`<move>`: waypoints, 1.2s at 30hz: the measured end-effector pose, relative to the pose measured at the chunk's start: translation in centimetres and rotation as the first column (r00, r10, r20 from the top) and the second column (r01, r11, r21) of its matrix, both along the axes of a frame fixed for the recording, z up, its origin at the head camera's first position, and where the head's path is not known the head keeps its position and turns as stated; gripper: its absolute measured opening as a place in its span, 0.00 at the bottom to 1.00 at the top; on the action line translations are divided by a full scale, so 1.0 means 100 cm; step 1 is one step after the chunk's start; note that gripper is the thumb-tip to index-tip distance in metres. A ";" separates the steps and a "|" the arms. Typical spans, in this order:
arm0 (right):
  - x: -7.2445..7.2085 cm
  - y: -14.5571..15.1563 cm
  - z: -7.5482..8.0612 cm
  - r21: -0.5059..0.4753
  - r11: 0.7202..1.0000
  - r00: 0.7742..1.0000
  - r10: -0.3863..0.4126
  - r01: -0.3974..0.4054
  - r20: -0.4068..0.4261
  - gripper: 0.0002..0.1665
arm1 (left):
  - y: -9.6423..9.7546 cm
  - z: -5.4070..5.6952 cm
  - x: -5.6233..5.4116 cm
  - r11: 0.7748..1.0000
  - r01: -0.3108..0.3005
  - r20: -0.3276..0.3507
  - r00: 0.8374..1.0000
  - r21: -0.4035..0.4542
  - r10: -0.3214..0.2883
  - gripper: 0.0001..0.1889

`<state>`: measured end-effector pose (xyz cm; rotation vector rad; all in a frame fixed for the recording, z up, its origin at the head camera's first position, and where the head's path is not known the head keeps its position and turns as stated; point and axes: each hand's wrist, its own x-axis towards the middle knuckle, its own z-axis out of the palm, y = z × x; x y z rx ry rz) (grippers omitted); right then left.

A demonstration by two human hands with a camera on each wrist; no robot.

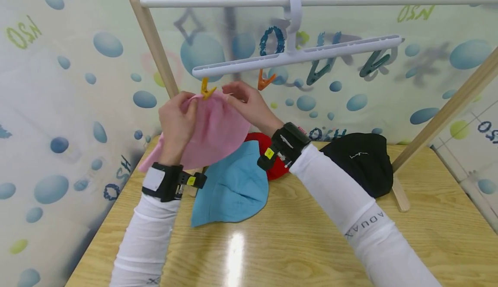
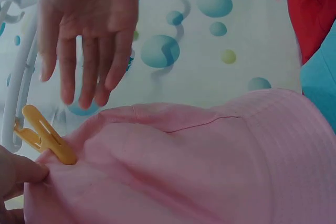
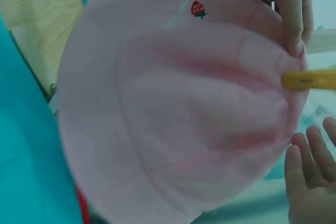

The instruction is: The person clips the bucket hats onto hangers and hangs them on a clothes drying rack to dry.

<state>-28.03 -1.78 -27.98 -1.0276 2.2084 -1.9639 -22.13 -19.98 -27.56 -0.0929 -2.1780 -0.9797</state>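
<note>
A pink bucket hat hangs from a yellow clip at the left end of a white hanger. Thumb and fingers of my left hand pinch the hat's crown just left of that clip. On the clip's other side is my right hand. Its fingers are extended and hold nothing in the left wrist view; they lie close beside the cloth. A small strawberry mark shows on the pink fabric in the right wrist view.
The hanger hooks over a white rod on a wooden stand. An orange clip and two dark green clips hang along it. Blue, red and black hats lie on the wooden table.
</note>
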 end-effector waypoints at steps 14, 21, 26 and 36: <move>-0.007 0.041 -0.029 0.169 0.985 0.995 -0.037 0.021 0.088 0.19 | -0.006 -0.008 0.004 0.996 -0.085 0.017 0.996 0.041 0.084 0.14; -0.005 0.059 -0.037 0.228 0.972 0.989 -0.083 0.053 0.123 0.18 | -0.008 -0.010 0.005 0.991 -0.125 -0.029 0.992 0.041 0.126 0.17; -0.006 0.068 -0.045 0.235 0.971 0.988 -0.081 0.048 0.131 0.17 | -0.008 -0.016 0.005 0.990 -0.134 -0.048 0.990 0.048 0.136 0.18; -0.006 0.084 -0.051 0.245 0.969 0.984 -0.075 0.033 0.160 0.17 | -0.005 -0.028 0.008 0.990 -0.143 0.031 0.989 0.011 0.143 0.17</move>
